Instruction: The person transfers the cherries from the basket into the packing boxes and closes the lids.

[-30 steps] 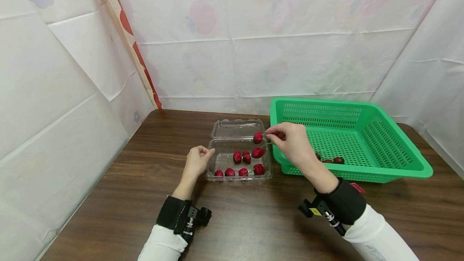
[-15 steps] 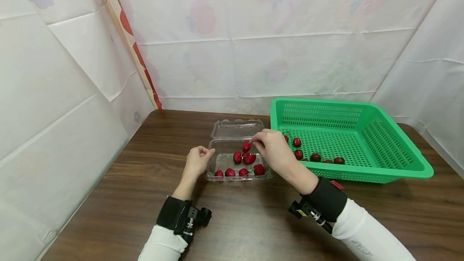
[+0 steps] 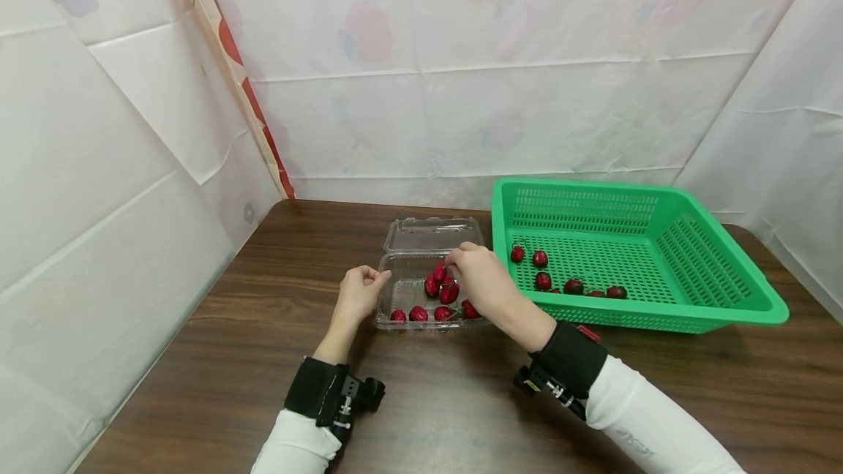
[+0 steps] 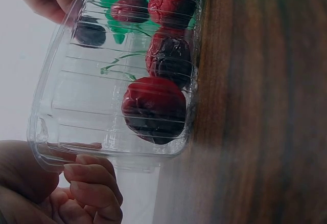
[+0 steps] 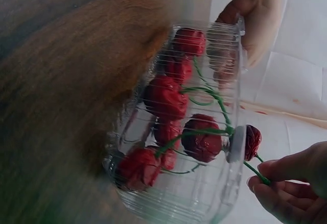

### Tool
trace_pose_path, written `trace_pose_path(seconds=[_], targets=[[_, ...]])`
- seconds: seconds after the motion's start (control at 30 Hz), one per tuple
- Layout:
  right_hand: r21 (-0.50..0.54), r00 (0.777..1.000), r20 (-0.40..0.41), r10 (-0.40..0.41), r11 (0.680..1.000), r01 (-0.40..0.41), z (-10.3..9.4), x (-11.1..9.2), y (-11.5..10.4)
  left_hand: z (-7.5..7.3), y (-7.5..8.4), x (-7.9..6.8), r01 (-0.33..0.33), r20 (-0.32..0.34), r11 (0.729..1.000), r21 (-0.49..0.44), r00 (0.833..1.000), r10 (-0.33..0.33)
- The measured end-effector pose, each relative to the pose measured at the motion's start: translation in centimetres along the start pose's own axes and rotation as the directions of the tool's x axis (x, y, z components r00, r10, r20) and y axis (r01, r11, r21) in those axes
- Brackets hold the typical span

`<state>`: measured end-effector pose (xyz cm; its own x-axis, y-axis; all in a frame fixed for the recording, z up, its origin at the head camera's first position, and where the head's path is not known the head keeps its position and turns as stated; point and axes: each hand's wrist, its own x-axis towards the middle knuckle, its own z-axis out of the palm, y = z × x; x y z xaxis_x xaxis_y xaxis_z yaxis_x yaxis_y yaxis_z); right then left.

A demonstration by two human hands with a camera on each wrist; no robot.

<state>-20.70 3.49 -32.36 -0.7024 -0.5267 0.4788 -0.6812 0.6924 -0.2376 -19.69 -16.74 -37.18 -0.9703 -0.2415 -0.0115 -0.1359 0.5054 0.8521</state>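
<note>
A clear plastic clamshell box (image 3: 405, 290) holds several dark red cherries (image 3: 418, 313) with green stems, some lined along its front wall. My left hand (image 3: 358, 291) pinches the box's left rim; its curled fingers (image 4: 92, 185) show at the corner in the left wrist view. Over the right part of the box, my right hand (image 3: 484, 280) pinches thin green stems (image 5: 255, 173) between thumb and fingertips. From these stems hangs a pair of cherries (image 3: 449, 292); one cherry (image 5: 253, 142) shows just past the rim in the right wrist view. My right hand hides the box's right side.
To the right stands a green slotted basket (image 3: 718, 262) with several cherries (image 3: 573, 286) near its front left. The box's lid (image 3: 431, 234) lies open behind it. The brown wooden table (image 3: 263, 328) is bordered by a white sheet (image 3: 461, 115) at the back.
My right hand has moved left and down from beside the basket, carrying the pair of cherries further over the box. The left hand has stayed on the rim.
</note>
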Motion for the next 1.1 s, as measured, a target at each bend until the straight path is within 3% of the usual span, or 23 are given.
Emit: trace_pose_path(seconds=[0.43, 0.8, 1.1], targets=[[-0.108, 0.991, 0.136, -0.008, 0.994, 0.022, 1.1, 0.0, -0.7, 0.0, 0.0, 0.0, -0.014, -0.009, 1.000, -0.001, 1.000, 0.014], [-0.170, 0.984, 0.176, -0.016, 0.984, 0.047, 1.8, -0.1, -1.0, 0.1, 0.0, 0.0, -0.014, -0.003, 1.000, 0.010, 1.000, 0.014], [-0.142, 0.980, 0.201, -0.004, 0.989, 0.033, 2.0, -0.1, -0.9, 0.0, 0.0, 0.0, -0.019, -0.004, 1.000, 0.013, 1.000, 0.019]])
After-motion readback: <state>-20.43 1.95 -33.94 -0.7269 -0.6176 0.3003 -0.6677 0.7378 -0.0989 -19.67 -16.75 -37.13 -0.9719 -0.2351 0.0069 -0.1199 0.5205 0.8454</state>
